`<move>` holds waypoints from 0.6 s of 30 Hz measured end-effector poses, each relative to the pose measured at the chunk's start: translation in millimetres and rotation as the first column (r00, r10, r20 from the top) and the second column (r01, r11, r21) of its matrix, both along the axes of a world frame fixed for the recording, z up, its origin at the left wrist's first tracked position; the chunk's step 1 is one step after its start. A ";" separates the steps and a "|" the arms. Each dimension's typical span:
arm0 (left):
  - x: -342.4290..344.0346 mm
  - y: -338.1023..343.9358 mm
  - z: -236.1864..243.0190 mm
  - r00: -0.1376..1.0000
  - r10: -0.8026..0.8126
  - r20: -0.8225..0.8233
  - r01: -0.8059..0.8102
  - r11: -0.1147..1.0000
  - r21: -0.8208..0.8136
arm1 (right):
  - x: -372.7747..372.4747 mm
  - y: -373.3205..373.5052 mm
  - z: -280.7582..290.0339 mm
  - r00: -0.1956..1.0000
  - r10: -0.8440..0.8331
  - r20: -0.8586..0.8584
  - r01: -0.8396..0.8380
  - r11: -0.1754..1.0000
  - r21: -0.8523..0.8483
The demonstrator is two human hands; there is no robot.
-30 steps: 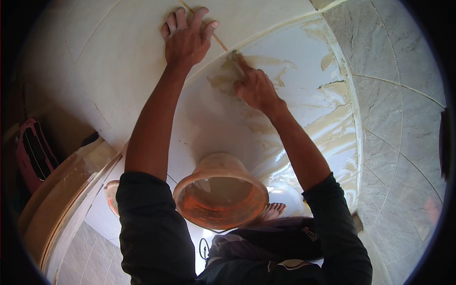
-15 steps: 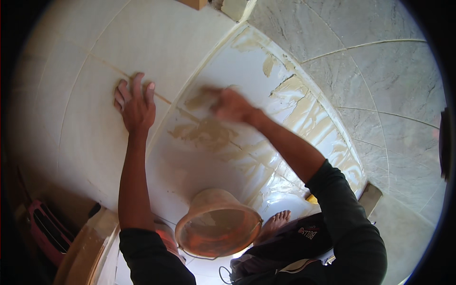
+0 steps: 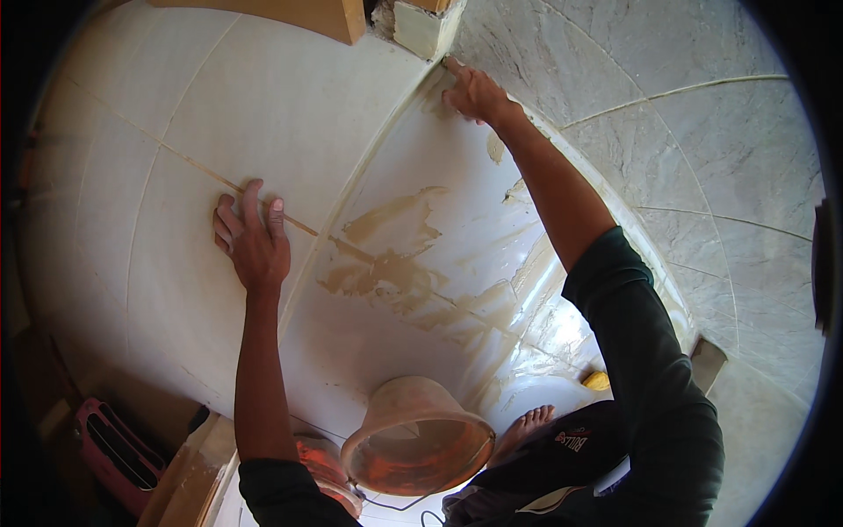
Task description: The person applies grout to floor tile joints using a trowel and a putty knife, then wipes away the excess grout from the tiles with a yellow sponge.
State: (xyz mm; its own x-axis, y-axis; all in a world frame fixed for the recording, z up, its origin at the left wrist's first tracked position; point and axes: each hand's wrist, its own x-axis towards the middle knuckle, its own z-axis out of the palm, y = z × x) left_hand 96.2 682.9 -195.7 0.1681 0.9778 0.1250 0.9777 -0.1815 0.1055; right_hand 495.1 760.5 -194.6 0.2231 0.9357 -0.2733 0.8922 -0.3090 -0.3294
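Beside the bucket (image 3: pixel 417 439), hands (image 3: pixel 253 241) press tile (image 3: pixel 263 114).

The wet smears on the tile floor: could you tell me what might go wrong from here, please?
1. The bare foot rests on tile streaked with wet tan smears; it could slip or track the mix.
2. The bucket stands right by the knees; a shift of the legs could tip it.
3. The left hand is pressed flat beside a filled joint and could smudge it while the right hand stretches to the far corner.
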 end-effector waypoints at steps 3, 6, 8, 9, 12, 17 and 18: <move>3.0 -0.3 2.1 0.999 0.024 0.037 -0.021 0.996 -0.083 | 6.8 -3.9 6.7 0.958 -0.089 -0.272 0.049 0.988 -0.148; -3.9 0.3 -3.8 0.999 0.026 0.032 -0.022 0.993 -0.117 | 7.9 -15.8 15.1 0.890 0.060 -0.453 -0.087 0.995 -0.041; -7.2 -1.6 -6.8 1.000 0.014 0.012 -0.012 0.996 -0.088 | 5.4 -22.8 33.6 0.810 -0.107 -0.577 0.090 0.994 -0.058; -11.1 -1.9 -7.5 0.999 0.009 0.049 -0.003 0.993 -0.116 | 1.5 -18.1 10.7 0.720 -0.195 -0.666 0.313 0.948 0.061; -6.5 -0.7 -5.5 0.998 0.012 0.060 -0.005 0.993 -0.118 | 4.8 -3.1 6.1 0.609 -0.244 -0.755 0.362 0.932 -0.010; 3.2 0.5 2.0 0.998 0.035 0.051 -0.026 0.986 -0.163 | 12.6 24.7 -3.6 0.338 -0.236 -0.911 0.385 0.918 -0.095; 11.1 0.3 2.4 0.998 0.035 0.059 -0.022 0.978 -0.209 | 20.2 26.9 -9.0 0.016 -0.288 -0.957 0.439 0.862 -0.252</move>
